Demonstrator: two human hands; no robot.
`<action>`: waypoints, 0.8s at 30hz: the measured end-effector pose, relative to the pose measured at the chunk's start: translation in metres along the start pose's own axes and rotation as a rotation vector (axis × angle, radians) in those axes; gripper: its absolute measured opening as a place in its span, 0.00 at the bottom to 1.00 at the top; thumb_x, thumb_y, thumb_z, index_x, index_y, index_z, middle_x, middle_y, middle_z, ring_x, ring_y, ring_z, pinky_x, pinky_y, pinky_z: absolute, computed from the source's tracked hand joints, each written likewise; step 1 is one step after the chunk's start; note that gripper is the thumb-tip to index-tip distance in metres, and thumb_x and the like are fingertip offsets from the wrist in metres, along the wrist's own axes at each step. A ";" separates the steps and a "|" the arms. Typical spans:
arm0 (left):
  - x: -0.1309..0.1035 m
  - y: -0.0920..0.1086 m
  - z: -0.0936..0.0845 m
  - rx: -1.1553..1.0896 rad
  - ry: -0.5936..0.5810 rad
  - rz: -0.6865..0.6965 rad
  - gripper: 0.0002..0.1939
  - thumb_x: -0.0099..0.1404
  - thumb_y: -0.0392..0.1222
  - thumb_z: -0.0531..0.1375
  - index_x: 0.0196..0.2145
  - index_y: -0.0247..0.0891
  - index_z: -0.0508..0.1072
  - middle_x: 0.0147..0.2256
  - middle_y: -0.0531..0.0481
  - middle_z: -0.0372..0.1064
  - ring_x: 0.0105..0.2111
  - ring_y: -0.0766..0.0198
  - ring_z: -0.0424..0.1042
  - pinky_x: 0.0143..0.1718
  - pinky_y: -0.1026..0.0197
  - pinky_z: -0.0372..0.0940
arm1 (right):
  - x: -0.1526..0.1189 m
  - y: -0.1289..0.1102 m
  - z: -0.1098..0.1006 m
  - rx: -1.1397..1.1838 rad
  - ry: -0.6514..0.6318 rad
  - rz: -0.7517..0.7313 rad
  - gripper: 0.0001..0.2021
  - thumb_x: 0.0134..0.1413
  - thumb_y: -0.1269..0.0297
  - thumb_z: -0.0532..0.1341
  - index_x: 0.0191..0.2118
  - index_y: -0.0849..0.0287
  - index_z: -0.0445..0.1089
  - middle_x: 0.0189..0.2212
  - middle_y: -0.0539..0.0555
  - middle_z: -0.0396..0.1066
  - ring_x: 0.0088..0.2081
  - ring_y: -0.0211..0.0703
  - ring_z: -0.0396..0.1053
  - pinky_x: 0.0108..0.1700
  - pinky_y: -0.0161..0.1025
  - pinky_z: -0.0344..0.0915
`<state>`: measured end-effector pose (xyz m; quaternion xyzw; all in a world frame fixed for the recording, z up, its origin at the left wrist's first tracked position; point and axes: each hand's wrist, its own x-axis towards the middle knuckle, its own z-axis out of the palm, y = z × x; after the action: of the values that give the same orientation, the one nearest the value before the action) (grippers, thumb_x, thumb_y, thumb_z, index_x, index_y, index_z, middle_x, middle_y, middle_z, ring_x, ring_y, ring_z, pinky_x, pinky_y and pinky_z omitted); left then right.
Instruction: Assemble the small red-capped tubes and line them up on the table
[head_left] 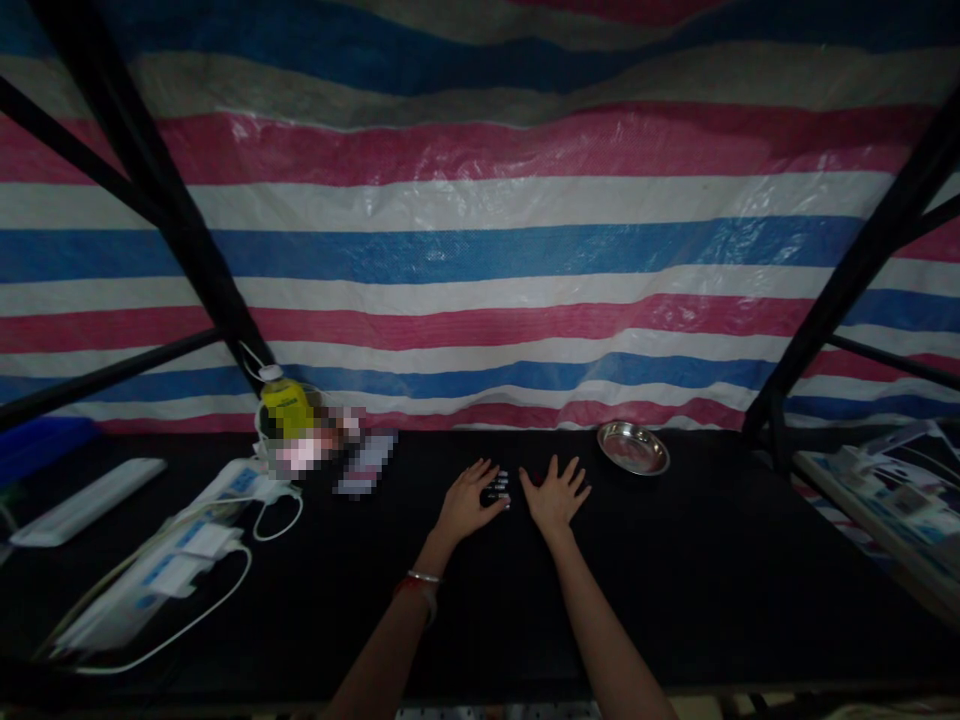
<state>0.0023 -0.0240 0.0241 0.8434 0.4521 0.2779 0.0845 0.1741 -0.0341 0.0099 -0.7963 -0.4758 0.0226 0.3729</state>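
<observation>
My left hand (466,503) lies palm down on the black tabletop, its fingers stretched and its thumb apart. Beside it, between thumb and forefinger, is a small group of black pieces with white markings (496,487); they are too small to name, and I cannot tell if the hand touches them. My right hand (556,498) rests flat with fingers spread wide, holding nothing visible. A small dark red patch shows at its thumb side, too dim to make out. Nearest to that hand, toward the back, stands a shallow round metal dish (634,448).
On the left are a white power strip (124,600) with plugs and looping cables, a long white box-like item (88,502) and a yellow bottle (289,405). Black frame posts (847,270) flank the table. A striped tarp (487,250) hangs behind.
</observation>
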 end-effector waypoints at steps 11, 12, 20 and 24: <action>0.003 -0.002 0.005 0.085 -0.042 0.004 0.29 0.60 0.60 0.52 0.56 0.45 0.61 0.57 0.44 0.57 0.58 0.54 0.55 0.56 0.49 0.55 | 0.004 0.002 -0.004 -0.152 -0.113 -0.150 0.24 0.54 0.59 0.52 0.54 0.67 0.62 0.59 0.68 0.52 0.57 0.56 0.53 0.59 0.50 0.38; 0.003 -0.002 0.006 0.092 -0.049 -0.003 0.29 0.61 0.60 0.51 0.56 0.45 0.60 0.58 0.44 0.56 0.58 0.54 0.54 0.56 0.49 0.54 | 0.004 0.001 -0.005 -0.170 -0.111 -0.128 0.24 0.55 0.59 0.51 0.54 0.65 0.62 0.59 0.67 0.52 0.58 0.57 0.52 0.59 0.52 0.37; 0.005 -0.006 0.009 0.097 -0.043 -0.097 0.28 0.65 0.57 0.44 0.60 0.44 0.54 0.61 0.45 0.49 0.60 0.55 0.49 0.58 0.48 0.49 | 0.008 0.004 -0.006 -0.164 -0.158 -0.032 0.23 0.55 0.56 0.50 0.54 0.61 0.64 0.60 0.64 0.51 0.59 0.57 0.49 0.57 0.50 0.44; 0.005 -0.006 0.009 0.060 -0.040 -0.072 0.29 0.65 0.56 0.45 0.59 0.41 0.54 0.61 0.44 0.47 0.61 0.56 0.47 0.59 0.50 0.49 | 0.009 0.007 -0.004 -0.143 -0.155 -0.069 0.21 0.56 0.62 0.50 0.53 0.61 0.65 0.59 0.63 0.53 0.59 0.55 0.51 0.56 0.46 0.47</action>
<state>0.0053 -0.0155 0.0158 0.8341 0.4885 0.2439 0.0783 0.1860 -0.0314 0.0115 -0.7998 -0.5309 0.0370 0.2779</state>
